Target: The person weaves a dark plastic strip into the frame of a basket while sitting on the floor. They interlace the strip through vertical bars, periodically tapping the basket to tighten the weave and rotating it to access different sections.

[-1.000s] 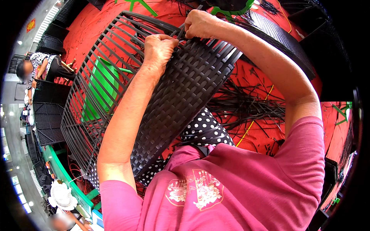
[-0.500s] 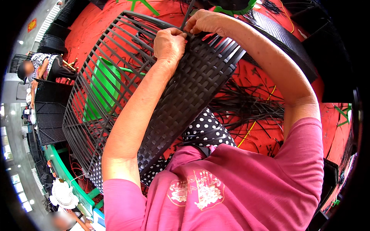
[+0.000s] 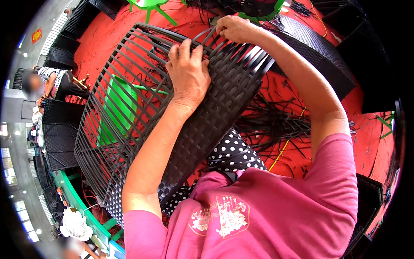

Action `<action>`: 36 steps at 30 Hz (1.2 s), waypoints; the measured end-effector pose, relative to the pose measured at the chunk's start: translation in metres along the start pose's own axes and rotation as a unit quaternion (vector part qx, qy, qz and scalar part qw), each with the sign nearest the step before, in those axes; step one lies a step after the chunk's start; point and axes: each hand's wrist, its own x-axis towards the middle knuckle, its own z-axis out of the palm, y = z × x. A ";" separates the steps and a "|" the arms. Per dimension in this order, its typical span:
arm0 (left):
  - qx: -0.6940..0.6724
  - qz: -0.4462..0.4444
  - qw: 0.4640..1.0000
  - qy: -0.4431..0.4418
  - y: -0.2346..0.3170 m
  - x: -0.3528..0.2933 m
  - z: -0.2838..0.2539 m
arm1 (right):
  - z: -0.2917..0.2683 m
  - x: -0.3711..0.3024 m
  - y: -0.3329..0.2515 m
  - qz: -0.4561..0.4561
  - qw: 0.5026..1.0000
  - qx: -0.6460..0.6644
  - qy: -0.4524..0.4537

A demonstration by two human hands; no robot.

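Your black woven plastic-strip piece point(image 3: 215, 114), bare-ribbed to the left, lay tilted across your lap. At its upper edge, your right hand point(image 3: 235, 29) appeared to pinch a thin dark flat strip point(image 3: 210, 36); your left hand point(image 3: 189, 71) rested on the weave, fingers spread, grasping nothing visible. The step was judged to be strip weaving; the next move called for drawing it snug, unkinked.

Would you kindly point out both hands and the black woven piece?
Left hand point(image 3: 188, 77): head view, on the back of the hand.
Right hand point(image 3: 237, 30): head view, on the back of the hand.
Black woven piece point(image 3: 211, 114): head view, on its weave.
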 end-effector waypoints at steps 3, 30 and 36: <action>0.079 0.031 0.992 -0.089 0.001 -0.002 0.007 | 0.004 0.005 0.000 0.070 0.991 -0.118 0.009; -0.004 -0.010 0.964 -0.266 0.000 0.001 0.006 | 0.108 -0.040 0.130 -0.106 0.852 0.510 0.058; 0.064 0.023 0.946 -0.318 -0.005 0.011 -0.003 | 0.092 -0.025 0.053 -0.104 0.618 0.777 -0.056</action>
